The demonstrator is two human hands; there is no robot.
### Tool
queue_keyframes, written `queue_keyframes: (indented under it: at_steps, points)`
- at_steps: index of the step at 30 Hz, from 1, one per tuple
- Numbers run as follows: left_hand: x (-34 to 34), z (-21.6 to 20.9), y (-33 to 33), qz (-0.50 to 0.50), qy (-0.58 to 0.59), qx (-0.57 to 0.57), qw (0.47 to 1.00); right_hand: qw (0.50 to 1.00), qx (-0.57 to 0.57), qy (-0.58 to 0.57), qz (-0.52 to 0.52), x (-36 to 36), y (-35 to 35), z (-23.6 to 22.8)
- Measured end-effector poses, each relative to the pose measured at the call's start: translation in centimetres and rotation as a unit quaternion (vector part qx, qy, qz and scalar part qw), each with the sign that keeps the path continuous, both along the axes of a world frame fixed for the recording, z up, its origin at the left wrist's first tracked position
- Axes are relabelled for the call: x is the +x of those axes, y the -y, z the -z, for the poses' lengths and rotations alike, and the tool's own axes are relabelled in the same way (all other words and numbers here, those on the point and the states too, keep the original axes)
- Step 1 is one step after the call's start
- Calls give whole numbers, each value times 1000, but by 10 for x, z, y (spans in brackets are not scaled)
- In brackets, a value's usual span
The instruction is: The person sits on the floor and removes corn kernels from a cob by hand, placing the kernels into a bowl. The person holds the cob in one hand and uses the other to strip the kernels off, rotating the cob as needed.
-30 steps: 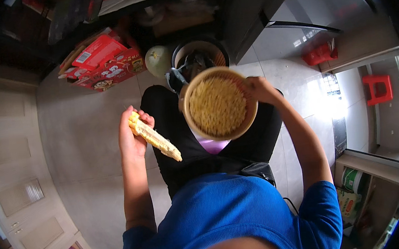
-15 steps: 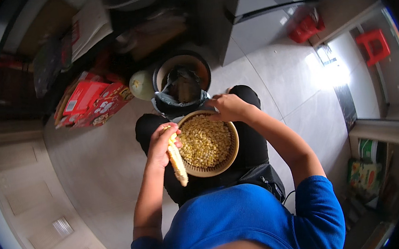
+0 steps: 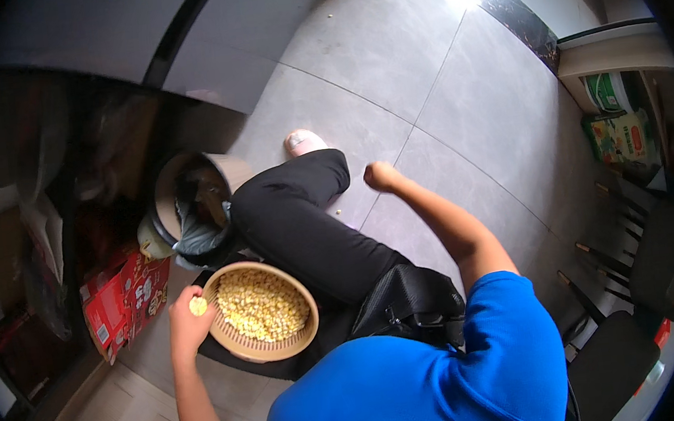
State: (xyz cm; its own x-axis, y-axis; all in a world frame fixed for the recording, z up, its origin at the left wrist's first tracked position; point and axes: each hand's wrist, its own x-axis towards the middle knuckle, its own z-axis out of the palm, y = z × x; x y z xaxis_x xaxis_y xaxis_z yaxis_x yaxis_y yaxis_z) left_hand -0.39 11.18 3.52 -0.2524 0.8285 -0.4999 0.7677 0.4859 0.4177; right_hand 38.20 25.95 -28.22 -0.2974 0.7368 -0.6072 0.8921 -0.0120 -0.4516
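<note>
A round woven basket point(image 3: 236, 346) full of yellow corn kernels point(image 3: 261, 305) rests on my lap, over black trousers. My left hand point(image 3: 185, 322) is at the basket's left rim, closed around a corn cob point(image 3: 198, 306) whose pale end faces up. My right hand point(image 3: 382, 176) is stretched out to the right, past my knee and above the grey floor tiles. It is curled into a fist with nothing visible in it and is well away from the basket.
A round bin point(image 3: 190, 204) with a grey liner stands by my left knee. Red cartons point(image 3: 122, 300) lie to its left. A black bag point(image 3: 411, 305) sits at my right hip. My slippered foot point(image 3: 304, 141) points ahead. Dark chairs point(image 3: 650, 261) and green packages point(image 3: 620, 134) are at the right.
My right hand has let go of the basket's rim and swung out to the right over the floor. The view has turned right. My left hand with the cob stays at the basket's left rim.
</note>
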Motion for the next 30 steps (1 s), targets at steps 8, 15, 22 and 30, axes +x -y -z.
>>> queue_keyframes:
  at_steps: [8,15,22,30]
  points:
    - [-3,-5,-5,-16,7,-101,995,979,-202,28,0,1,77,94]
    - [3,-6,15,-137,-33,-117,983,781,-479,-125,380,-49,94,129]
    - [10,-8,27,-204,-77,-138,966,707,-543,-155,426,-77,98,153]
    - [1,-5,31,-214,-55,-120,968,831,-329,-76,443,-71,138,227]
